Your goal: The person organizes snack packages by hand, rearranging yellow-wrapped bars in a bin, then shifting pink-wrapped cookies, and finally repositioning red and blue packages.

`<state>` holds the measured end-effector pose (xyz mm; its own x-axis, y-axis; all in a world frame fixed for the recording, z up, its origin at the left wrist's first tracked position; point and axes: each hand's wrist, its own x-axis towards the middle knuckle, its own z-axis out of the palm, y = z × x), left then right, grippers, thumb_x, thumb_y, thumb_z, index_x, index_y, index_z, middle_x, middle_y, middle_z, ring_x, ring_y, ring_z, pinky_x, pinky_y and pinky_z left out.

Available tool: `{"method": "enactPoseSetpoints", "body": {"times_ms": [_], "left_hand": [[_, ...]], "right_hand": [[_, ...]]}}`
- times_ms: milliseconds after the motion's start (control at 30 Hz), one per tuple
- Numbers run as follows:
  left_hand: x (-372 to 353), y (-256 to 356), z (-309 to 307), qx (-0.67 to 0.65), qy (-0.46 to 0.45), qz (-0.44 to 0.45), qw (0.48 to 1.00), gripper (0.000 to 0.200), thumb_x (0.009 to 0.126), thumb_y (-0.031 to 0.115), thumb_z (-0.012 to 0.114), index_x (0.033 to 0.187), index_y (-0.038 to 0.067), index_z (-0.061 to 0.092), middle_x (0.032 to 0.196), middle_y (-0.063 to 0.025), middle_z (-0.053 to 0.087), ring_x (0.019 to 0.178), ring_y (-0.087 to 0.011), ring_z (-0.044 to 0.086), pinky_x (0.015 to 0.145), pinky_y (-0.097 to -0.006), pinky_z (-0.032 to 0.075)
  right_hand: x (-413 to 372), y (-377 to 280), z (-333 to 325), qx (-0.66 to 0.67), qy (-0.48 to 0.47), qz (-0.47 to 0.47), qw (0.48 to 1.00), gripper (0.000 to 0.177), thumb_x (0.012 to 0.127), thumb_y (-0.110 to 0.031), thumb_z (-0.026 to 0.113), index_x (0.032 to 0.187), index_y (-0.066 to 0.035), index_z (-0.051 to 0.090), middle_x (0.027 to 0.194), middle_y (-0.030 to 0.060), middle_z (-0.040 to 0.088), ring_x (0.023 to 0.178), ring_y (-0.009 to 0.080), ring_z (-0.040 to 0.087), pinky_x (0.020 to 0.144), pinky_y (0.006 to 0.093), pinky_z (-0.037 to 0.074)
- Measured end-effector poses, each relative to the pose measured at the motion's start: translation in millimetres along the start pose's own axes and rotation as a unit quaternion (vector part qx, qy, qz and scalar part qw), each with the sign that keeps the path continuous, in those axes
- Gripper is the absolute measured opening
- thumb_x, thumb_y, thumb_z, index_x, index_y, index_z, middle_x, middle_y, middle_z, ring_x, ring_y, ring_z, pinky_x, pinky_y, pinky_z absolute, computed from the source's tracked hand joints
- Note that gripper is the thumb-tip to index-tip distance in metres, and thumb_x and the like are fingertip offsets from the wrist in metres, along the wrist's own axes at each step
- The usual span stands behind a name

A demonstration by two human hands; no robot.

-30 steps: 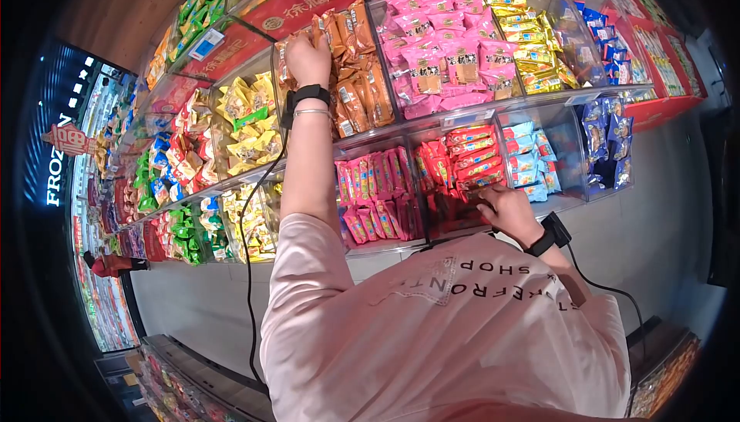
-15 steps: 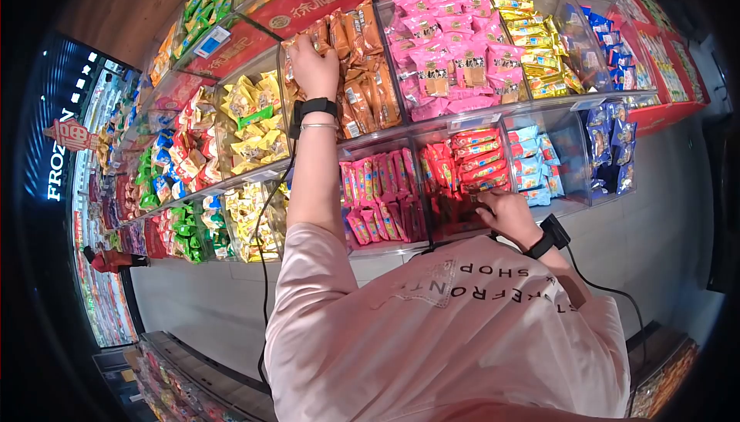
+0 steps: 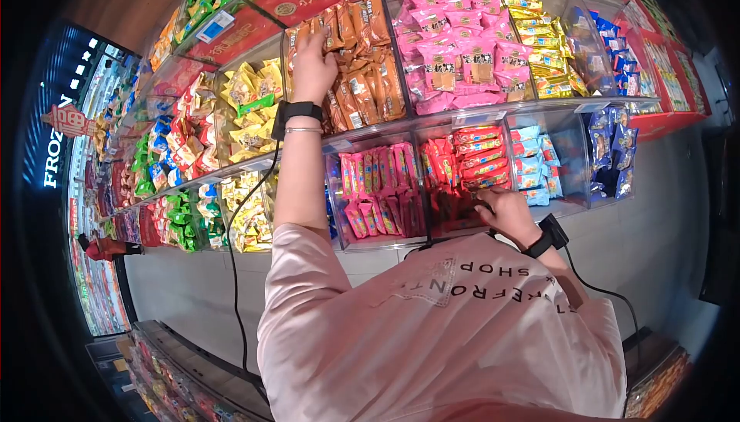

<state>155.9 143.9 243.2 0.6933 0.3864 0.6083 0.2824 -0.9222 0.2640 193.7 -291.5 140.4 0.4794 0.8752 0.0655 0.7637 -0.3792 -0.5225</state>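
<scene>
My left hand (image 3: 314, 65) reaches into an upper bin of brown snack packets (image 3: 361, 92), its fingers stretched out over the packets at the bin's left side. Lower down, my right hand (image 3: 506, 215) is at the front of a bin of red snack packets (image 3: 482, 152). Its fingers are curled in beside the lowest packets, and what they hold, if anything, is hidden. Both wrists wear black bands with cables.
Pink packets (image 3: 455, 44) and yellow packets (image 3: 543, 44) fill the bins to the right. Left of the brown ones lie pale yellow packets (image 3: 254, 114). Pink-purple packets (image 3: 378, 179) and light blue packets (image 3: 532, 156) flank the red ones. A person (image 3: 112, 248) is far left.
My left hand has shifted slightly down, and its fingers are straighter on the brown packets. The view has moved a little. My right hand has stayed at the red packets.
</scene>
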Motion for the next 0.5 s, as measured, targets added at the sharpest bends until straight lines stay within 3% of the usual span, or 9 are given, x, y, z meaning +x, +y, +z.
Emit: {"method": "enactPoseSetpoints", "body": {"times_ms": [67, 133, 167, 200, 267, 333, 467, 500], "left_hand": [[-1, 5, -26, -0.065, 0.109, -0.050, 0.991, 0.044, 0.079, 0.000, 0.059, 0.122, 0.005, 0.057, 0.106, -0.0166, 0.058, 0.095, -0.0336, 0.059, 0.083, -0.0417, 0.049], [-10, -12, -48, -0.021, 0.181, -0.091, 0.979, 0.041, 0.079, 0.000, 0.059, 0.120, 0.002, 0.058, 0.100, -0.0147, 0.060, 0.089, -0.0286, 0.060, 0.079, -0.0392, 0.050], [-17, -15, -59, -0.026, 0.194, -0.144, 0.970, 0.037, 0.082, 0.002, 0.060, 0.119, 0.000, 0.058, 0.098, -0.0147, 0.062, 0.083, -0.0227, 0.061, 0.073, -0.0345, 0.051], [-26, -22, -63, -0.079, 0.222, -0.144, 0.961, 0.029, 0.085, 0.006, 0.061, 0.113, 0.000, 0.061, 0.089, -0.0136, 0.065, 0.076, -0.0182, 0.062, 0.065, -0.0300, 0.050], [-42, -12, -74, -0.062, 0.148, -0.238, 0.958, 0.016, 0.086, 0.008, 0.062, 0.099, -0.001, 0.065, 0.076, -0.0118, 0.066, 0.069, -0.0154, 0.063, 0.061, -0.0281, 0.049], [-58, 0, -70, -0.128, 0.026, -0.301, 0.945, 0.016, 0.085, 0.015, 0.066, 0.085, -0.001, 0.066, 0.063, -0.0109, 0.063, 0.061, -0.0197, 0.063, 0.058, -0.0310, 0.049], [-77, 35, -40, 0.090, -0.148, -0.214, 0.961, 0.038, 0.077, 0.037, 0.072, 0.078, -0.001, 0.065, 0.070, -0.0211, 0.065, 0.070, -0.0380, 0.066, 0.064, -0.0451, 0.052], [-79, 40, -33, 0.105, -0.163, -0.225, 0.955, 0.039, 0.077, 0.037, 0.072, 0.078, -0.001, 0.065, 0.073, -0.0223, 0.065, 0.073, -0.0387, 0.066, 0.066, -0.0461, 0.052]], "right_hand": [[-1, 1, 0, 0.003, 0.002, -0.003, 1.000, 0.023, 0.077, -0.022, 0.070, 0.094, -0.007, 0.067, 0.080, 0.0124, 0.065, 0.071, 0.0309, 0.065, 0.063, 0.0416, 0.052], [-1, 4, 2, 0.009, 0.011, -0.003, 1.000, 0.023, 0.077, -0.022, 0.070, 0.094, -0.007, 0.067, 0.080, 0.0124, 0.065, 0.071, 0.0310, 0.065, 0.063, 0.0417, 0.051], [-3, 7, 3, 0.010, 0.012, 0.000, 1.000, 0.023, 0.077, -0.021, 0.070, 0.094, -0.007, 0.067, 0.080, 0.0125, 0.065, 0.071, 0.0311, 0.065, 0.063, 0.0418, 0.051], [-4, 8, 4, 0.010, 0.014, 0.003, 1.000, 0.022, 0.077, -0.021, 0.070, 0.094, -0.007, 0.067, 0.080, 0.0126, 0.065, 0.071, 0.0312, 0.065, 0.063, 0.0420, 0.051], [-3, 6, 3, 0.005, 0.009, 0.008, 1.000, 0.023, 0.077, -0.021, 0.070, 0.095, -0.007, 0.067, 0.079, 0.0126, 0.065, 0.072, 0.0314, 0.065, 0.064, 0.0421, 0.051], [-1, 5, 4, 0.006, -0.003, 0.009, 1.000, 0.023, 0.077, -0.022, 0.070, 0.095, -0.007, 0.067, 0.081, 0.0129, 0.065, 0.073, 0.0313, 0.065, 0.064, 0.0417, 0.052], [6, -3, 3, 0.010, -0.017, -0.005, 1.000, 0.023, 0.078, -0.022, 0.069, 0.094, -0.006, 0.068, 0.084, 0.0132, 0.066, 0.074, 0.0310, 0.066, 0.065, 0.0411, 0.052], [7, -5, 3, 0.010, -0.022, -0.009, 1.000, 0.022, 0.078, -0.022, 0.069, 0.094, -0.006, 0.068, 0.085, 0.0132, 0.067, 0.075, 0.0309, 0.066, 0.066, 0.0410, 0.052]]}}
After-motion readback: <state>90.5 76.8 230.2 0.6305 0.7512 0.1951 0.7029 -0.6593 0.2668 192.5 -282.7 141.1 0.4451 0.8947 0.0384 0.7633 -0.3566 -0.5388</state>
